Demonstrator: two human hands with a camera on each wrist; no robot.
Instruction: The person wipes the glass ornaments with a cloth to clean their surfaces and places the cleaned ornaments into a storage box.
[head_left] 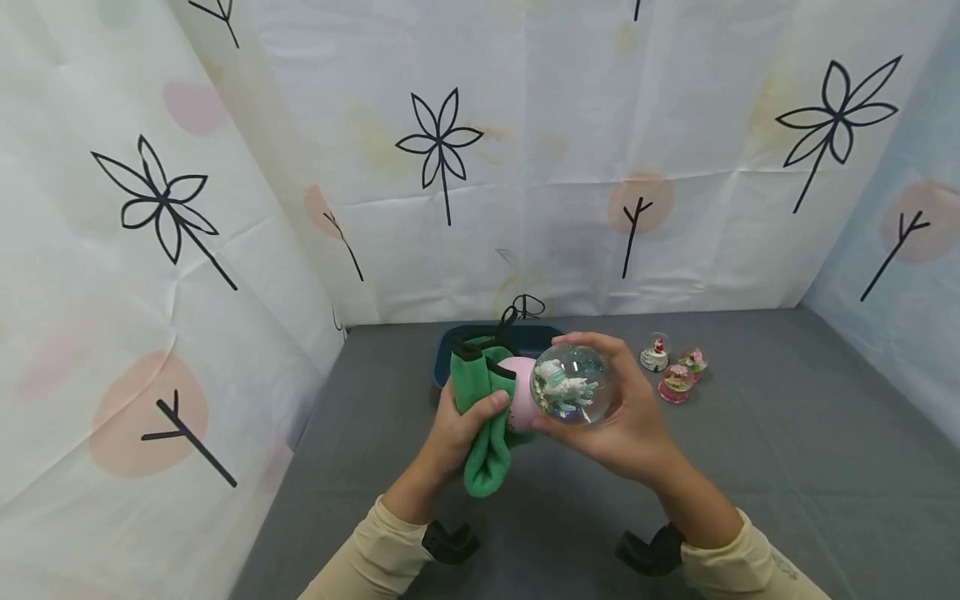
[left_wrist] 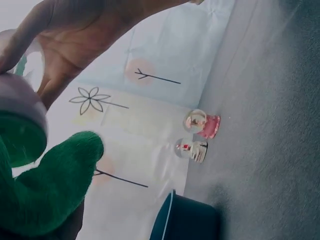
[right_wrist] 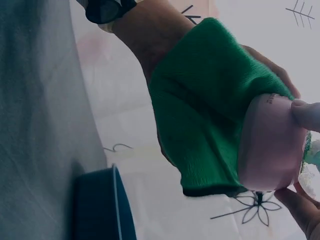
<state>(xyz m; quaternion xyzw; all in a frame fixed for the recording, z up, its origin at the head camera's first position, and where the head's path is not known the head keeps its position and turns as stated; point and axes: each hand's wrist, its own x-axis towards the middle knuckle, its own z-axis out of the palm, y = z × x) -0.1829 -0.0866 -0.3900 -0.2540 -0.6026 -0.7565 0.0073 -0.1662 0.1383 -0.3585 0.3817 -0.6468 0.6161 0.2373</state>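
Observation:
A snow globe (head_left: 573, 385) with a pink base (right_wrist: 270, 142) is held up on its side above the table, its glass ball facing right in the head view. White and pale green figures show inside the glass. My right hand (head_left: 633, 417) grips the globe, thumb below and fingers over the top. A green cloth (head_left: 483, 450) with black edging is in my left hand (head_left: 455, 429), whose thumb lies over it. The cloth is bunched against the underside of the pink base, as the right wrist view shows. Most of the left fingers are hidden behind the cloth.
A dark blue basin (head_left: 442, 354) stands behind the hands on the grey table (head_left: 787, 417). Three small snow globes sit to the right: one with a white base (head_left: 654, 357) and two with pink bases (head_left: 675, 390). Patterned cloth walls (head_left: 525, 242) rise at the back and sides.

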